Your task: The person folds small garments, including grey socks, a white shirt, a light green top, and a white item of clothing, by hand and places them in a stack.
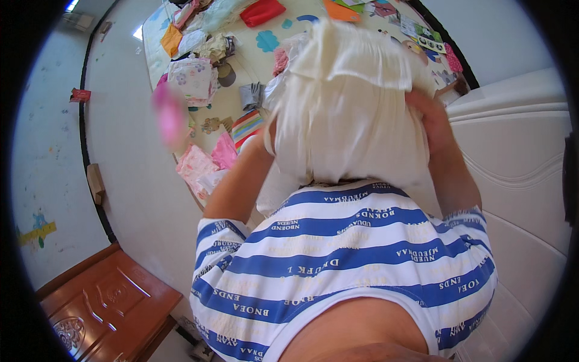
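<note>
A cream-white gathered garment (pixel 353 113), blurred by motion, is spread between my two hands in front of my body. My left hand (pixel 271 133) is at its left side, mostly hidden behind the cloth. My right hand (pixel 425 113) grips its right side, with the fingers partly behind the fabric. Beneath and beyond it lies a play mat (pixel 244 40) with printed shapes. Left of the garment are a grey folded cloth (pixel 252 96), a striped cloth (pixel 247 129) and a bright pink cloth (pixel 225 151).
Folded printed cloths (pixel 192 79), a red cloth (pixel 262 12) and an orange cloth (pixel 171 40) lie on the mat. Paper cards (pixel 420 34) are at the upper right. A pale carved panel (pixel 511 149) stands at right, a brown wooden door (pixel 108 303) at lower left. A pink blur (pixel 170 115) shows at left.
</note>
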Demonstrator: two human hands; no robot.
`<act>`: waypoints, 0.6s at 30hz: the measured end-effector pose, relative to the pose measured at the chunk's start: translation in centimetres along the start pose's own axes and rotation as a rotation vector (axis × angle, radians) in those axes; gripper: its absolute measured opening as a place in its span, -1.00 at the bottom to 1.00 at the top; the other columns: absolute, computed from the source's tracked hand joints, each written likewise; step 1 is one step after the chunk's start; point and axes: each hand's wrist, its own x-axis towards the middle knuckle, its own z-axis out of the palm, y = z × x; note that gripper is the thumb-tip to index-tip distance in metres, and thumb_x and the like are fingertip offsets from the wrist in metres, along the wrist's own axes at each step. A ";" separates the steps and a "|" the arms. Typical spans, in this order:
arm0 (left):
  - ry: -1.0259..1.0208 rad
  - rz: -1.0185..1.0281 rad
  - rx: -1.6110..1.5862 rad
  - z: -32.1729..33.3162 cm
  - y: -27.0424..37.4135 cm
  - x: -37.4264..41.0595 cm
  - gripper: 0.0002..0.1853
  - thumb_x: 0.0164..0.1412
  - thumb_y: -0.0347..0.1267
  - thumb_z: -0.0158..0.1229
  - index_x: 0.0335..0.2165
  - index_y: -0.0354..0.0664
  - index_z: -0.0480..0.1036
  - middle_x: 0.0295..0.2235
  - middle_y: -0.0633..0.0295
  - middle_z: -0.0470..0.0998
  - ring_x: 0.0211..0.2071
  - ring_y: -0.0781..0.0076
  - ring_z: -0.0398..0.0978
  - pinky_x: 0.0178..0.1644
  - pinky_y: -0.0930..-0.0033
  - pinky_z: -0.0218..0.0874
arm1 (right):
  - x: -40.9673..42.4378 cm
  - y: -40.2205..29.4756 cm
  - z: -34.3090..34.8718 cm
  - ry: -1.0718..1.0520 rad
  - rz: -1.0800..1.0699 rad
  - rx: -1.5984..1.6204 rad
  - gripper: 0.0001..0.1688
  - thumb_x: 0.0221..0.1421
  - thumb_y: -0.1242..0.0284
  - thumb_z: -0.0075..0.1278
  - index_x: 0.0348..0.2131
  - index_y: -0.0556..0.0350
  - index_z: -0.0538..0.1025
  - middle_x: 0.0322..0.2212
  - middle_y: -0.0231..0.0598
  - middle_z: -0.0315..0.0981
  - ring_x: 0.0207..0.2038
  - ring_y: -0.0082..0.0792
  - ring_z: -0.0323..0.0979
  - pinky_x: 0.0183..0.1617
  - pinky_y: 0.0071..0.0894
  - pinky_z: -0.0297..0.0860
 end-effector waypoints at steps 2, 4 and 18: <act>-0.083 0.052 0.045 0.9 3.4 1.8 -0.51 0.24 -0.20 -0.08 0.05 -0.26 0.23 -0.01 0.12 0.37 -0.04 0.38 0.36 0.03 0.36 0.21 | 0.8 -2.2 0.2 -0.121 -0.240 -0.146 -0.60 0.00 0.43 0.03 -0.13 0.23 0.45 -0.24 -0.23 0.48 -0.21 -0.43 0.45 -0.12 -0.43 0.38; -0.083 0.089 0.029 2.5 5.8 3.2 -0.47 0.25 -0.13 -0.13 0.03 -0.30 0.24 -0.06 0.06 0.41 -0.08 0.32 0.40 -0.02 0.32 0.26 | 2.3 -3.6 0.6 -0.165 -0.465 -0.384 -0.61 0.00 0.46 0.05 -0.13 0.21 0.44 -0.24 -0.24 0.47 -0.19 -0.42 0.43 -0.11 -0.43 0.37; 0.021 -0.066 -0.288 2.7 0.4 3.2 -0.54 0.25 -0.16 -0.11 0.02 -0.19 0.27 -0.06 0.12 0.42 -0.05 0.33 0.39 0.03 0.29 0.24 | 0.7 -3.3 -0.5 -0.517 -0.642 -0.296 -0.64 0.03 0.52 0.05 -0.12 0.18 0.43 -0.23 -0.27 0.45 -0.17 -0.44 0.40 -0.09 -0.49 0.34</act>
